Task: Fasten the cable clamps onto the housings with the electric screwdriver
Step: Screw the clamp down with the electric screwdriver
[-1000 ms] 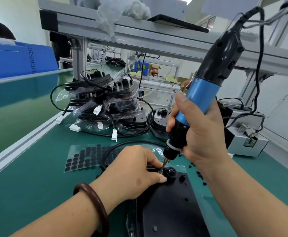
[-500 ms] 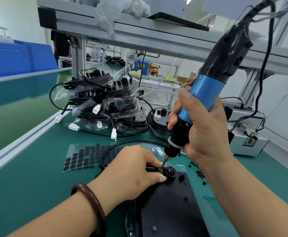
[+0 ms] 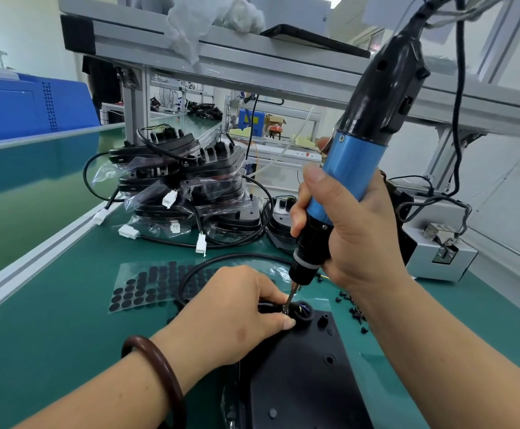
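**Q:** Setting?
**A:** Showed a factory bench covered in a green mat (image 3: 51, 351), under an aluminium-framed shelf (image 3: 283, 69).

**Q:** State of the right hand (image 3: 354, 233)?
**A:** Was wrapped round the blue barrel of the electric screwdriver (image 3: 354, 168), fingers curled tight, thumb laid up along it. Held the tool tilted, top leaning away to the right, bit pointing down between the two hands.

**Q:** Met what at the tip?
**A:** Touched down at the cable clamp (image 3: 272, 307), on the far left corner of the black housing (image 3: 302, 382), right against the left fingertips. Could not make out the screw itself: too small.

**Q:** State of the left hand (image 3: 230, 317)?
**A:** Rested knuckles-up on that corner, fingers curled, thumb and forefinger pinching the clamp and the end of the black cable (image 3: 221, 259) beside the bit. Wore a brown bangle (image 3: 156, 363) at the wrist.

**Q:** Position of the housing?
**A:** Lay flat on the mat, below and between the two wrists.

**Q:** Around the hands?
**A:** Noted the cable looping out beyond the left knuckles, a sheet of black round pads (image 3: 147, 286) just left of that hand, loose black screws (image 3: 354, 311) beside the right wrist, a stack of bagged housings (image 3: 190, 187) with white connectors (image 3: 200, 243) well beyond both hands, and a grey box (image 3: 438, 255) right of the right hand.
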A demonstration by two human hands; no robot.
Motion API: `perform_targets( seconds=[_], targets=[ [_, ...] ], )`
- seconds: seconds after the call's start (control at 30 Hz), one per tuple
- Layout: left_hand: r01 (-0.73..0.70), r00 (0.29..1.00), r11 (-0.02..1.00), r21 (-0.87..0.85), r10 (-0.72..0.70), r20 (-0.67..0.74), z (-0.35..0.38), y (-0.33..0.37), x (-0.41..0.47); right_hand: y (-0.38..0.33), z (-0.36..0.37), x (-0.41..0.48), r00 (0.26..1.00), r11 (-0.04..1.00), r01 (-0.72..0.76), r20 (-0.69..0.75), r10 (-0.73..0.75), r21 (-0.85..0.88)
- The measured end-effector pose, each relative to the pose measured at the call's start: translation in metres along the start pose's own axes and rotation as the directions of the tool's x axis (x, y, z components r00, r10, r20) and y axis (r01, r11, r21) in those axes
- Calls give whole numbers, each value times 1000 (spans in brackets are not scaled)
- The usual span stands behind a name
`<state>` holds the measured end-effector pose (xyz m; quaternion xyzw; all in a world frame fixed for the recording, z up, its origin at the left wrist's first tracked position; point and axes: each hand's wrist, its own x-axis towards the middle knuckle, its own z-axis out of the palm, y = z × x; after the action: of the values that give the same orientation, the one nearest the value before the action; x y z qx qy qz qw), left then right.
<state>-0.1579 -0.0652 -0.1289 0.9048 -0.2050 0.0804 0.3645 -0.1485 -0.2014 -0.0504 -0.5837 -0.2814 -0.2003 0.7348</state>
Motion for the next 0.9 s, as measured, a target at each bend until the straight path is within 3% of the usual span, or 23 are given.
perform_targets(
  seconds=[0.33,0.9],
  targets=[
    [-58,997,997,-50,61,45,-6,0,0,1,3,2,993,999,24,117,-21,-23],
    [-79,997,997,-7,79,11,-4,-3,0,7,1,2,993,1000,7,119,-9,13]
  ],
)
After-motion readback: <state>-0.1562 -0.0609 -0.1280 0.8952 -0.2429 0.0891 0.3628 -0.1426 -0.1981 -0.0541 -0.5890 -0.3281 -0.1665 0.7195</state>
